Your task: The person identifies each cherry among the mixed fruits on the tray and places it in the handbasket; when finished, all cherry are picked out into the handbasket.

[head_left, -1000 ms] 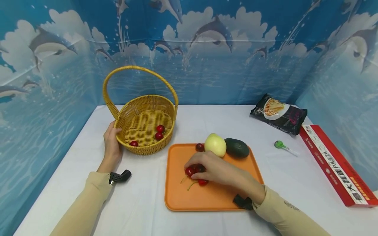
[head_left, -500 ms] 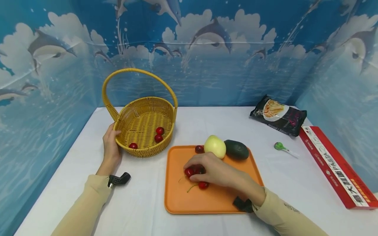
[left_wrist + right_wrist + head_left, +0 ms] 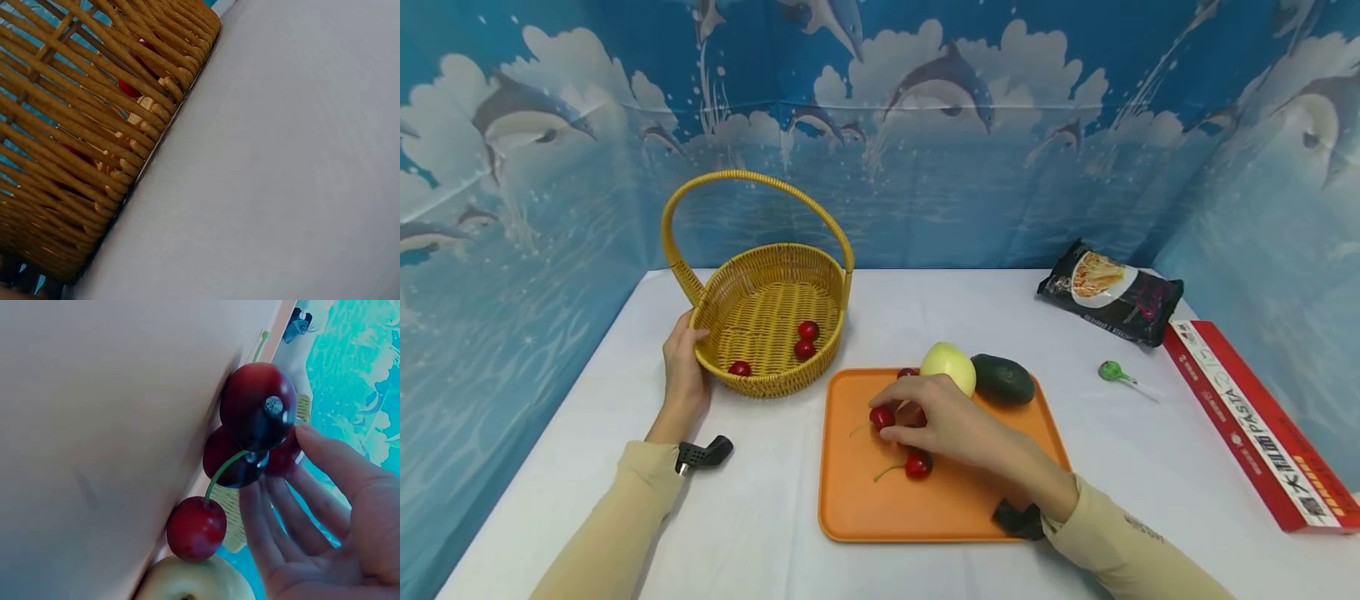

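My left hand (image 3: 683, 367) grips the near left rim of a yellow wicker basket (image 3: 767, 385), thumb over the edge; the other fingers are hidden behind it. Three red cherries (image 3: 805, 348) lie inside. Over the orange tray (image 3: 857, 508), my right hand (image 3: 951, 421) pinches a stemmed red cherry (image 3: 882, 417) between thumb and fingers. In the right wrist view this held cherry (image 3: 286, 456) is partly hidden by other cherries. Another stemmed cherry (image 3: 917, 464) lies on the tray just below the hand. A dark cherry (image 3: 231, 459) is partly covered by the fingers in the head view.
At the tray's far side sit a pale green apple (image 3: 950, 367), a cherry (image 3: 907, 372) and a dark green avocado-like fruit (image 3: 1002, 380). To the right lie a green lollipop (image 3: 1112, 371), a black food packet (image 3: 1108, 293) and a red pasta box (image 3: 1255, 425). A dolphin-print curtain (image 3: 880, 192) stands behind.
My right hand has moved slightly up and away from the tray's near edge with the pinched cherry, exposing more of the cherry below. The left hand stays on the basket.
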`<state>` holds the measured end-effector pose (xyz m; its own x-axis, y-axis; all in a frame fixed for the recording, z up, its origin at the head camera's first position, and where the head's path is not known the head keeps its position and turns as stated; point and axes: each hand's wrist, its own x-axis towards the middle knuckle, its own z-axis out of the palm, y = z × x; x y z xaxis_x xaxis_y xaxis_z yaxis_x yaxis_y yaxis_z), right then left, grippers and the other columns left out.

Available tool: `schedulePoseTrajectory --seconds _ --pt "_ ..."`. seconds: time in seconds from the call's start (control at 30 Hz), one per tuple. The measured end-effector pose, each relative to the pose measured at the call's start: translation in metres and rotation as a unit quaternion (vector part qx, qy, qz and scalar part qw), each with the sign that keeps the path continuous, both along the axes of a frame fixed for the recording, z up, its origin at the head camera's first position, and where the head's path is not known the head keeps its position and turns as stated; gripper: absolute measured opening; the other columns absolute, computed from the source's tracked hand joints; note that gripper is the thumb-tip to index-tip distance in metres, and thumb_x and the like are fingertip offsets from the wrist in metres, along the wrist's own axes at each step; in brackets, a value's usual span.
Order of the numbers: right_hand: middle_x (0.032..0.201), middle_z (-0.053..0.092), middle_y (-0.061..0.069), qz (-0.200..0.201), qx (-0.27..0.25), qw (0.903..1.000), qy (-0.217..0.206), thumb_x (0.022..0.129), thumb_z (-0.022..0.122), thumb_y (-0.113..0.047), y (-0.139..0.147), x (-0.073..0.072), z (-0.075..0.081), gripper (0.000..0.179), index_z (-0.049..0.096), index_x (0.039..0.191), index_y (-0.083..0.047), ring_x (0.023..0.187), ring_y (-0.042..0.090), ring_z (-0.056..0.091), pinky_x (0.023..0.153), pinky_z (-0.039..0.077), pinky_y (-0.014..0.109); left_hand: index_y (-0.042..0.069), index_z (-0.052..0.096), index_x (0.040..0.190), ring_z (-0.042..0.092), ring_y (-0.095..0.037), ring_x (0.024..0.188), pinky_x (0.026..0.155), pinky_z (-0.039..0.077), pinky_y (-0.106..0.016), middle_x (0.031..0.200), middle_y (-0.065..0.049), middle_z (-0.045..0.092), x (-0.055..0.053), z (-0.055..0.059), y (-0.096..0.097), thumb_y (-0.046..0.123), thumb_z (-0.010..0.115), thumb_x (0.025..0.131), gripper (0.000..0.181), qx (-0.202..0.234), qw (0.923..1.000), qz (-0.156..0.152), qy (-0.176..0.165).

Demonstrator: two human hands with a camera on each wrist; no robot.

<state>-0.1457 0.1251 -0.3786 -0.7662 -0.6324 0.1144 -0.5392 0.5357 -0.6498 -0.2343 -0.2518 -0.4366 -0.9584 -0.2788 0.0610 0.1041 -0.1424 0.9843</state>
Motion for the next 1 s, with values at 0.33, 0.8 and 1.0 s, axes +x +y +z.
schedulePoseTrajectory --seconds 0.33,0.8,1.0 --pt "0.111 0.076 -0.01 -0.014 -0.017 0.9994 0.026 0.093 0.081 -0.022 -0.004 -0.01 0.023 0.033 0.076 0.124 -0.013 0.097 0.005 0.071 0.088 0.061 0.031 0.011 0.054 0.151 0.047 -0.021 0.141 0.118 0.039 -0.03 0.156 -0.007 0.051 0.0 0.003 -0.002 0.013 0.037 0.1 0.053 0.006 0.9999 -0.001 0.016" --pt "0.116 0.076 0.0 -0.005 -0.054 0.9959 0.073 0.097 0.077 -0.018 -0.054 -0.048 0.053 0.028 0.076 0.124 -0.009 0.102 0.011 0.072 0.086 0.061 0.025 0.01 0.055 0.15 0.048 -0.021 0.14 0.116 0.041 -0.029 0.155 -0.007 0.052 -0.001 -0.001 -0.001 0.012 0.038 0.1 0.053 0.017 0.9997 0.003 0.015" --pt "0.116 0.077 0.003 -0.016 -0.067 0.9961 0.054 0.096 0.077 -0.017 -0.072 -0.06 0.046 0.03 0.075 0.124 -0.005 0.099 0.014 0.071 0.086 0.061 0.025 0.01 0.054 0.15 0.048 -0.021 0.141 0.117 0.04 -0.029 0.156 -0.007 0.051 -0.001 -0.003 0.0 0.012 0.038 0.1 0.053 0.011 0.9999 -0.003 0.01"
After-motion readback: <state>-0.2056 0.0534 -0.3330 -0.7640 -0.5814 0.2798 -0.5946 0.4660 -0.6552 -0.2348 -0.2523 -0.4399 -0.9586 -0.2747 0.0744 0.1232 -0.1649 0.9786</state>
